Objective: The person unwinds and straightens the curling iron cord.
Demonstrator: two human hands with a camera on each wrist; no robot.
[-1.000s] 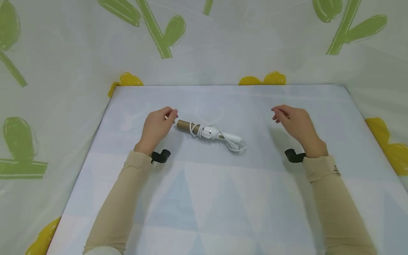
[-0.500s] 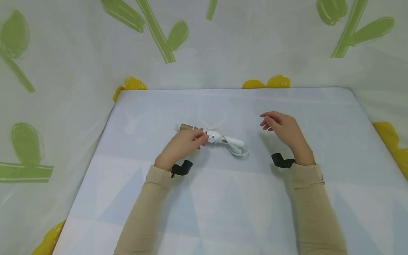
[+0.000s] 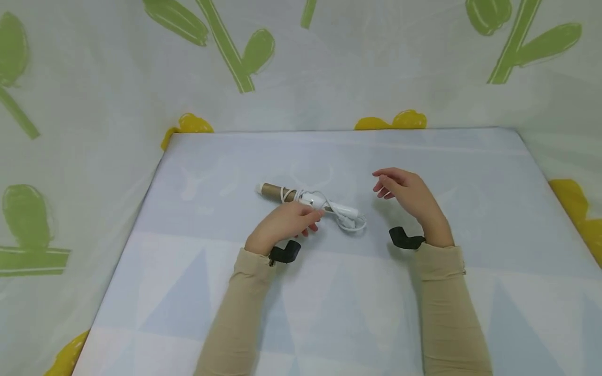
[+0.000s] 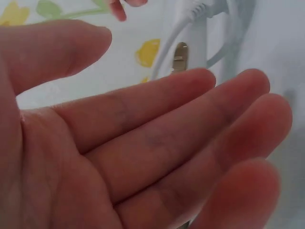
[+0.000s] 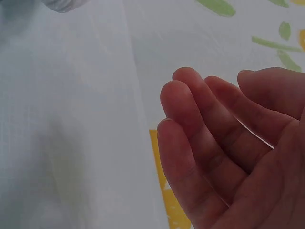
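A curling iron lies on the pale table, a little left of centre in the far half, slanting so that its brown barrel points to the far left and its white handle to the near right. Its white cord winds round the barrel and loops loosely by the handle end. The left hand is just on the near side of the iron, covering part of its middle from above; its fingers are stretched out with a slight bend, the thumb stands well apart from them, and the palm has hold of nothing. Whether the fingertips touch the iron cannot be told. The right hand hangs above the table beyond the handle end, clear of the iron, its fingers loosely bent, the thumb near the forefinger, holding nothing. Both arms wear beige sleeves. Behind the table, a whitish sheet carries green leaves and yellow shapes.
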